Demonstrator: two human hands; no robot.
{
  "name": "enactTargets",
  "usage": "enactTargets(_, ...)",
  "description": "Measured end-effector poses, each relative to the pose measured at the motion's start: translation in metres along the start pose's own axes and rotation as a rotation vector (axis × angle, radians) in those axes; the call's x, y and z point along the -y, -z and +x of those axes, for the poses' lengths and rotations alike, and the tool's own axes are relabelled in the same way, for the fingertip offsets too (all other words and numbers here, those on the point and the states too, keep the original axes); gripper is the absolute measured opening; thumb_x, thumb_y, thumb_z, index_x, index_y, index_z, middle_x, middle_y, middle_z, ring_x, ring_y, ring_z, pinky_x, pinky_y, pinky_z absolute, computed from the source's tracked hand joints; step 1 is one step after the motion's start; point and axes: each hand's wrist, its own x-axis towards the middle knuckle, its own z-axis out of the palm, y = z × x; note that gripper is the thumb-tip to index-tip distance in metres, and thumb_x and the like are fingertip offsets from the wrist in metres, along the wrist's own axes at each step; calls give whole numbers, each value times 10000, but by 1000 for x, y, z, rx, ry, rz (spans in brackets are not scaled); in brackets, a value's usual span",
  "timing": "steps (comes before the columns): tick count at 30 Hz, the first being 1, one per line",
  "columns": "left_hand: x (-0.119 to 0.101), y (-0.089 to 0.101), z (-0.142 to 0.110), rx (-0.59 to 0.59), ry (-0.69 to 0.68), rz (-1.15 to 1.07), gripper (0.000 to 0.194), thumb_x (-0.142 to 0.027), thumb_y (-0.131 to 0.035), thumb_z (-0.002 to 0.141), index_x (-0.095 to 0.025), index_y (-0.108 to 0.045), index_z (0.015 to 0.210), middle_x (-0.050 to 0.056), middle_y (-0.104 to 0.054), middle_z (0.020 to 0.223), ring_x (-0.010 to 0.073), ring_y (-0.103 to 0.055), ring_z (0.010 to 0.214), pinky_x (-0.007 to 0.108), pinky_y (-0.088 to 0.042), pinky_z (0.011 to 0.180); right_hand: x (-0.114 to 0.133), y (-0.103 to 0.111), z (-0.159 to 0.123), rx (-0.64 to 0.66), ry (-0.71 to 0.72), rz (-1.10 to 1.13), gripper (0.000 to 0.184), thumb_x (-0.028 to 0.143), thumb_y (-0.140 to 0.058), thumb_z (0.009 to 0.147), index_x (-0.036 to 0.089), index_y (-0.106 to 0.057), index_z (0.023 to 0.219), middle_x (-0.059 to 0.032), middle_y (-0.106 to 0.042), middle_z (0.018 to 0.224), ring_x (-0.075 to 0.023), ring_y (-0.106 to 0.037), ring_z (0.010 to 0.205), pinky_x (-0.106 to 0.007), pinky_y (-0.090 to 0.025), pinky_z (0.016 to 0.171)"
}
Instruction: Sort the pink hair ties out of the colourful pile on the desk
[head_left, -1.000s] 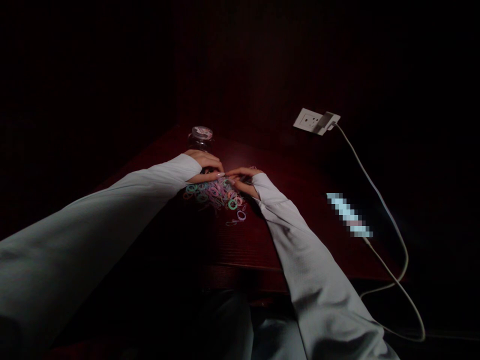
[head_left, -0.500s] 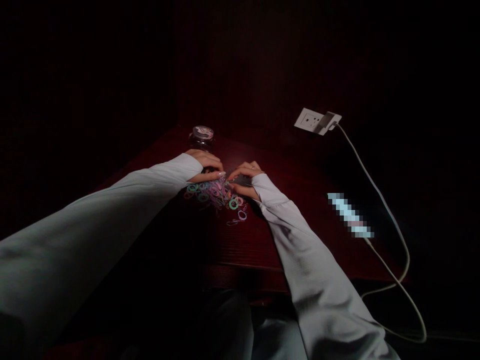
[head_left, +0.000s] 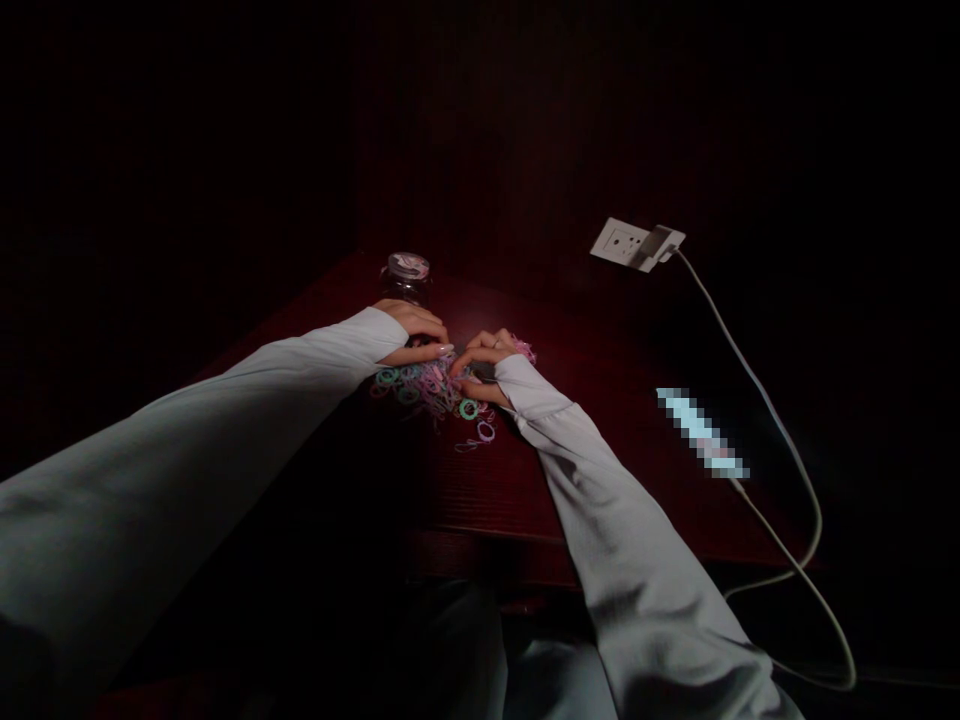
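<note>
A heap of small coloured elastic bands [head_left: 431,388] lies on a dark red wooden table [head_left: 487,480]. My left hand [head_left: 415,335] rests at the heap's far left edge, fingers curled, thumb and forefinger reaching towards the bands. My right hand [head_left: 487,362] is curled over the heap's right side with fingers pinched together, and a few pink bands [head_left: 523,350] show at its far side. Both arms wear pale long sleeves. A small clear jar [head_left: 405,278] with a patterned lid stands just behind my left hand.
A white wall socket [head_left: 622,242] holds a charger plug [head_left: 660,245], whose pale cable [head_left: 780,440] loops down to a lit phone [head_left: 701,432] lying on the table's right part. The room is very dark. The table's front edge runs below the heap.
My right hand has curled up and shifted slightly towards the left hand over the heap; pink bands now show behind it. My left hand has hardly moved.
</note>
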Motion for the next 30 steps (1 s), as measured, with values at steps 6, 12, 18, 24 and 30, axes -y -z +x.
enactTargets(6,0,0,-1,15,1,7,534,-564,-382,1128,-224,-780,1020,42,-796,952,176,-710,846,281,-454,778,7,1,1,-77,-41,29,88,247,-790,915,262,-847,980,-41,-694,1083,-244,-527,1081,-422,-376,1041)
enactTargets(12,-10,8,-2,-134,-40,-9,683,-682,-242,1116,-200,-724,1142,91,-756,1038,212,-706,888,307,-471,779,12,6,5,-185,-63,115,103,336,-788,942,255,-822,996,-47,-754,1106,-242,-619,1083,-421,-427,1027)
enactTargets(18,-20,15,3,-94,-137,130,528,-664,-508,1047,-224,-687,817,22,-675,764,178,-637,746,298,-414,680,7,2,10,-325,-125,206,150,402,-770,962,258,-804,985,-36,-786,1035,-230,-671,1016,-419,-475,1017)
enactTargets(24,-24,12,6,-129,-162,195,435,-466,-491,1093,-227,-735,824,26,-718,765,170,-669,759,297,-465,727,3,-6,11,-324,-151,273,224,466,-754,968,247,-792,994,-49,-779,1022,-215,-668,959,-371,-512,890)
enactTargets(30,-22,9,7,-177,-158,176,374,-373,-533,1081,-226,-750,814,14,-724,754,157,-678,753,282,-459,730,-5,-5,7,-306,-161,332,272,436,-745,957,237,-754,1143,-50,-782,1068,-189,-657,896,-339,-509,841)
